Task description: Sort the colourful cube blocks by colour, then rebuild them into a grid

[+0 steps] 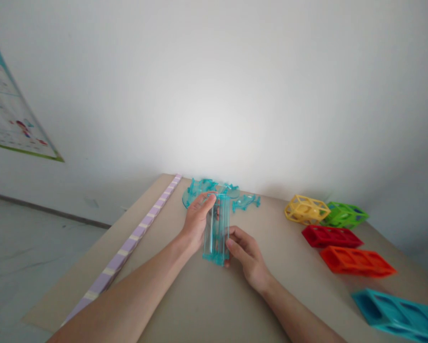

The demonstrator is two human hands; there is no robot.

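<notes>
Left forearm point(124, 300) and right forearm point(295, 309), nearest the viewer, reach from the lower edge toward a transparent teal frame point(217, 231) held over the middle of the desk point(199, 309). The left hand point(196, 219) has its grip closed on the frame's far end, thumb on the upper face; the right hand point(248, 257) grasps the right side toward the near end, between thumb and fingers. Long clear walls run the length of the frame to a teal end piece point(214, 257). Judged by its shape, this unit is at least partly put together, although its transparency leaves it uncertain whether every joint is seated. Behind it, near the wall point(235, 95), loose teal parts point(247, 203) lie scattered, a rounded plate point(186, 197) among them; these are apparently not yet fitted to the frame, so work seems left. To the left, a lavender striped strip point(138, 233) runs obliquely along the desk. To the right, a yellow openwork block point(303, 209) lies just beside a green openwork block point(345, 214), followed toward the viewer by a red block point(331, 237), an orange block point(358, 262) and a blue block point(399, 314), all untouched.
</notes>
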